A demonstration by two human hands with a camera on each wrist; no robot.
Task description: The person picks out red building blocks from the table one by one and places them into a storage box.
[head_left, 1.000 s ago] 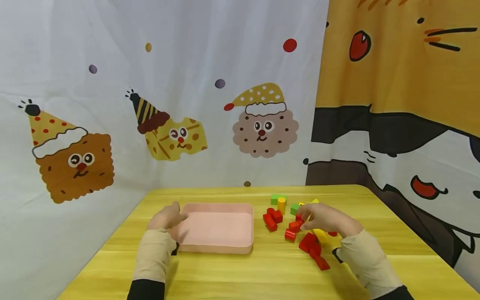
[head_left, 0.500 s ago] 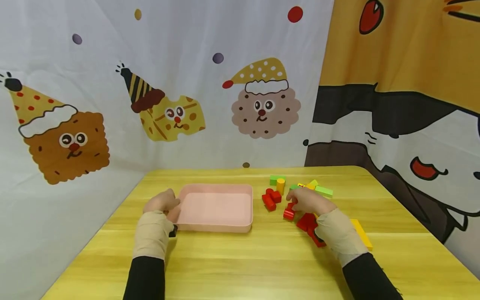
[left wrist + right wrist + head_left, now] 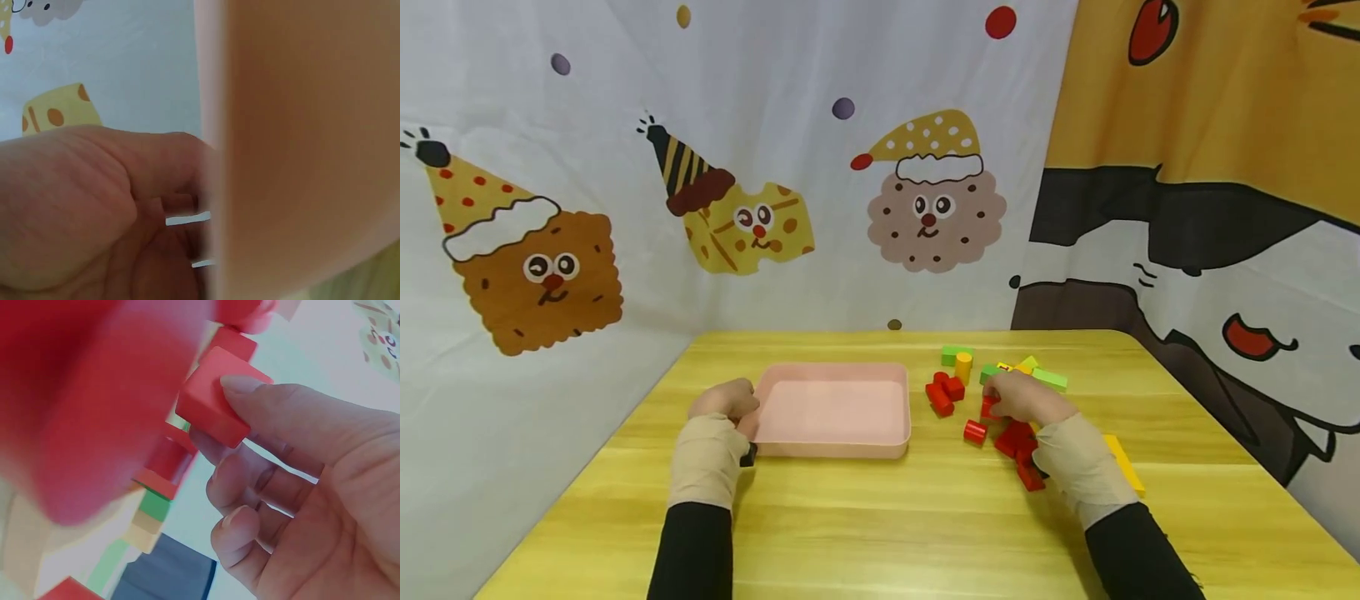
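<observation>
A pale pink rectangular tray (image 3: 831,450) lies on the table, nothing inside it. My left hand (image 3: 724,402) holds its left rim; in the left wrist view the thumb meets the tray's wall (image 3: 312,137), and the fingertips are hidden behind it. Among the toy blocks on the right, my right hand (image 3: 1028,398) pinches a small red block (image 3: 215,397) between thumb and fingers. A red cylinder (image 3: 975,432) lies just in front of that block. More red blocks (image 3: 1015,437) lie beneath and beside the right wrist.
A further group of red blocks (image 3: 942,395) lies between tray and right hand. Behind are green blocks (image 3: 1048,380) and a yellow cylinder (image 3: 963,367). A flat yellow piece (image 3: 1123,464) lies right of the right wrist. A printed curtain (image 3: 775,308) hangs behind the table.
My right hand has come down and left onto the blocks and now pinches the red one. The left hand has closed on the tray's rim. The head view has tilted downward.
</observation>
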